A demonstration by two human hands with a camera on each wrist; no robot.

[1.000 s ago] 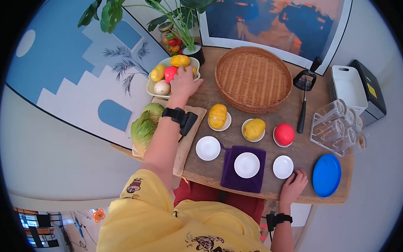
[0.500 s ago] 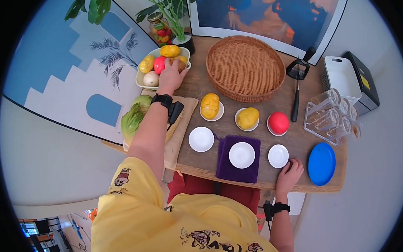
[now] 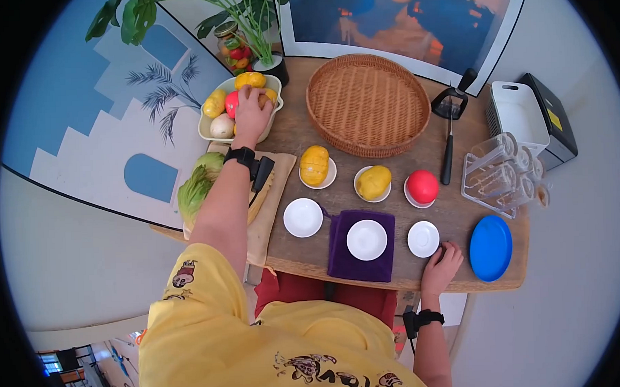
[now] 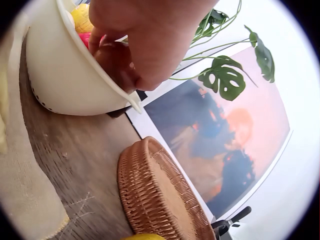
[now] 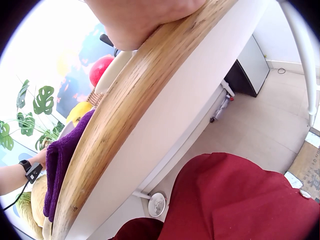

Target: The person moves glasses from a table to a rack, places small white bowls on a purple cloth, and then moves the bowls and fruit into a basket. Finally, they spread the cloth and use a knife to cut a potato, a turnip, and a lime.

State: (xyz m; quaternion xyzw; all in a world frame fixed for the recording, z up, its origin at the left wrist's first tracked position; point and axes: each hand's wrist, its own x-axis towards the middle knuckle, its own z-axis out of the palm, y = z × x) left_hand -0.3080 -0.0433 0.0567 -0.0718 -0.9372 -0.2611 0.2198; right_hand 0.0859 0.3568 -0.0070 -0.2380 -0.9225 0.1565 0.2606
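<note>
In the head view my left hand (image 3: 253, 117) reaches into a cream basin (image 3: 204, 133) at the back left. The left wrist view shows its fingers and thumb around a brown, rounded item (image 4: 116, 62), partly hidden by the hand. Around it in the basin lie yellow fruits (image 3: 250, 80), a red round one (image 3: 232, 105) and a pale onion-like one (image 3: 221, 126). My right hand (image 3: 441, 269) rests with relaxed fingers at the table's front edge, beside a small white dish (image 3: 423, 239).
Behind the front dishes, two yellow fruits (image 3: 374, 182) and a red ball-like fruit (image 3: 422, 186) sit on white dishes. A purple cloth (image 3: 336, 261) bears a white bowl (image 3: 367, 240). A wicker tray (image 3: 368, 103), glass rack (image 3: 488, 204), blue plate (image 3: 491, 248) and lettuce (image 3: 199, 187) stand around.
The left hand stays in the basin, its fingers now closer around the brown item. The head view has shifted, so the scene sits further left and up. The right hand keeps its place.
</note>
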